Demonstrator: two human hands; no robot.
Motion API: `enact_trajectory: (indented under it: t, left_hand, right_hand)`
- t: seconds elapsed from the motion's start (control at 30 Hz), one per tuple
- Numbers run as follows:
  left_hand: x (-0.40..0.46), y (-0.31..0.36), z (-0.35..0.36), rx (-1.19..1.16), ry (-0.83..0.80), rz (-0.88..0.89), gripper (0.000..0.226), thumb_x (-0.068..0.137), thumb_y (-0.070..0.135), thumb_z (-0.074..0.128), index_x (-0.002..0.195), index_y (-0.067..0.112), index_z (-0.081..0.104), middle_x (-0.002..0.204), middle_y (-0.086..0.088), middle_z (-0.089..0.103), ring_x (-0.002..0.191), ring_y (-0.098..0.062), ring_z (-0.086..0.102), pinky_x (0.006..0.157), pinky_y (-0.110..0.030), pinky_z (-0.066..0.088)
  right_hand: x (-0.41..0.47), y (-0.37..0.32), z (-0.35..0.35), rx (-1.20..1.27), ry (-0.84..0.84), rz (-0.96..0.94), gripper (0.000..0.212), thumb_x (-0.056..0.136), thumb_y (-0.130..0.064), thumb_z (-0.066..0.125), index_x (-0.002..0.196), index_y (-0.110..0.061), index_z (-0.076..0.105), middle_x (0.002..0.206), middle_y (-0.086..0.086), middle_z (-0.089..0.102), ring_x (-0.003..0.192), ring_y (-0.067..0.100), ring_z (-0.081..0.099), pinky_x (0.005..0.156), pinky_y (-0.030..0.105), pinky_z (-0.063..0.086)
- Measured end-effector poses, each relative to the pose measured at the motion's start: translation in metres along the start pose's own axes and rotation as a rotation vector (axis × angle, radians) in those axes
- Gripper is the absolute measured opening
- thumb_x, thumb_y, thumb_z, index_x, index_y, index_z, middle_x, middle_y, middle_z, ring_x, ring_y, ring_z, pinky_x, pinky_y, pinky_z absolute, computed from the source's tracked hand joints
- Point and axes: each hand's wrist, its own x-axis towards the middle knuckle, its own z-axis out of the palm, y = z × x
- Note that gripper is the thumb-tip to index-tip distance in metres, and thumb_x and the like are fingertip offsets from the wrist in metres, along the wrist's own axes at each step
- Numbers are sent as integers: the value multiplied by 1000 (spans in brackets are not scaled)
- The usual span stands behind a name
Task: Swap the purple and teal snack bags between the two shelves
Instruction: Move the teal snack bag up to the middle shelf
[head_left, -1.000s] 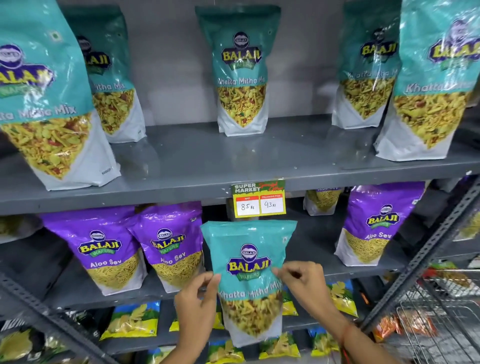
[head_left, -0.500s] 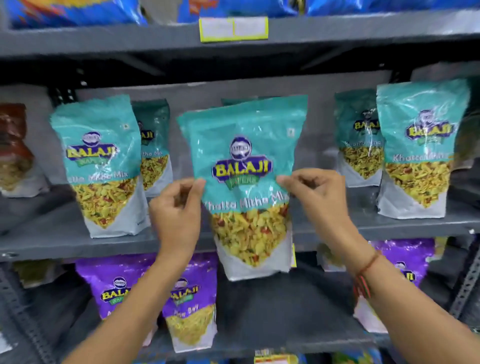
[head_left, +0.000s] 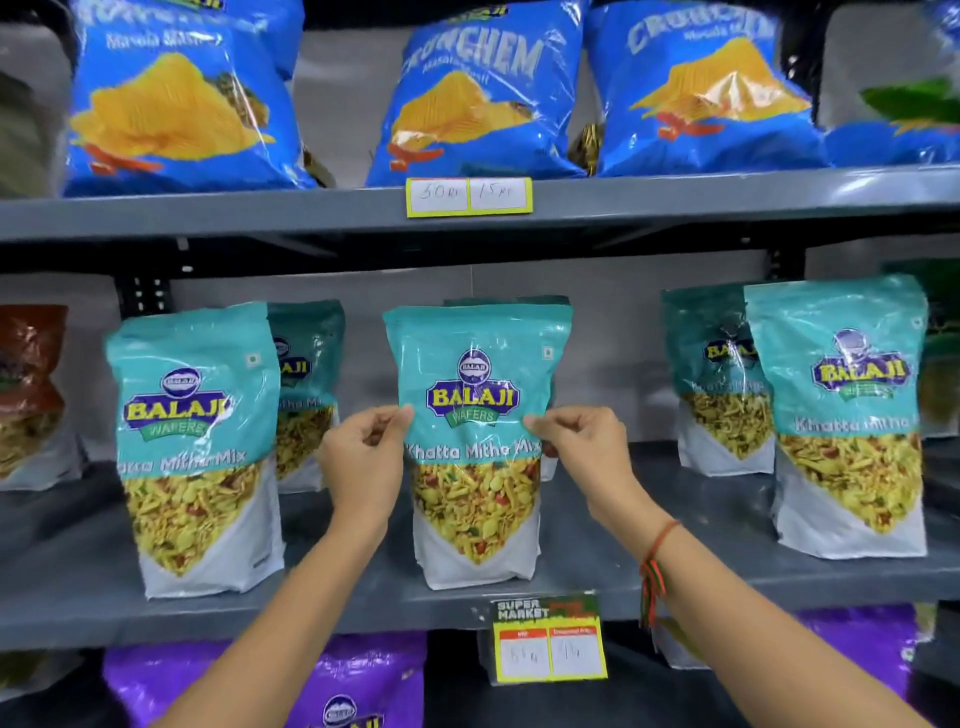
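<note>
A teal snack bag stands upright at the middle of the grey middle shelf, its base on the shelf board. My left hand pinches its left edge and my right hand pinches its right edge. More teal bags stand on the same shelf: one at the left front, one behind it, two at the right. Purple snack bags show on the shelf below, partly cut off by the frame's bottom edge.
Blue chip bags fill the top shelf, with a yellow price label on its edge. A second price tag hangs from the middle shelf's front. A dark red bag stands at the far left.
Both hands raised the teal bag from the lower purple-bag shelf to the middle shelf, where it now rests. The view tilted upward, bringing the blue chip bags into sight.
</note>
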Motion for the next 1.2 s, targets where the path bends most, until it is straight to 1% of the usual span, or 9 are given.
enact_trajectory:
  t: [0.1,0.23,0.37,0.43,0.5,0.6,0.73,0.87,1.2]
  left_hand:
    - [0,-1,2,3,-26,30,9,84,25,71,79,32,70,81,7,73,77,-10,69,80,-38,58]
    - [-3,-2,-8,-49,-120,-5,4,80,39,73,80,38,70,75,20,74,73,8,66,80,-34,56]
    - [-8,-22,-30,90,-365,-122,47,53,69,77,93,46,69,94,26,74,89,4,68,86,-32,54]
    - [-15,-39,-37,224,-550,-221,75,41,70,85,108,42,64,105,16,76,100,-4,70,96,-39,53]
    - [-25,-50,-38,352,-669,-264,88,35,68,88,113,40,58,113,13,73,105,-7,69,98,-41,53]
    - [-35,-50,-31,545,-698,-199,88,33,74,84,111,43,56,112,19,71,104,-6,67,91,-36,54]
    - [-38,-43,-22,576,-669,-162,86,31,70,85,107,37,62,104,18,73,97,-2,67,86,-32,56]
    - [-40,-46,-6,514,-664,-185,85,29,68,87,104,36,62,102,18,74,95,-1,68,87,-32,57]
    - [-44,-49,28,485,-697,-185,90,33,65,87,114,35,59,114,14,70,103,-6,65,91,-33,55]
  right_hand:
    - [1,9,-1,13,-46,-10,35,83,-28,77,82,6,73,91,37,67,67,18,50,68,34,45]
    - [-5,18,-10,46,-153,16,31,86,-38,75,99,-10,76,97,18,76,80,12,67,78,27,50]
    - [-19,38,-22,-160,-445,136,81,61,-61,82,132,-36,51,127,-13,65,114,5,65,94,26,53]
    - [-27,46,-24,-298,-619,159,93,61,-55,85,141,-36,41,137,-14,60,122,5,61,105,28,50]
    - [-34,48,-21,-466,-730,123,95,66,-50,87,145,-36,36,141,-19,55,124,3,54,101,16,44]
    - [-39,49,-14,-542,-718,38,91,67,-45,88,143,-34,40,127,-24,53,115,0,52,82,2,38]
    - [-38,49,-16,-534,-689,7,80,66,-45,89,133,-39,46,123,-24,57,111,0,56,85,5,41]
    - [-32,52,-30,-518,-660,39,78,63,-44,91,130,-39,50,133,-16,64,118,3,60,93,16,47]
    - [-19,63,-55,-496,-619,150,75,63,-39,92,125,-43,50,130,-18,65,109,-10,58,85,9,44]
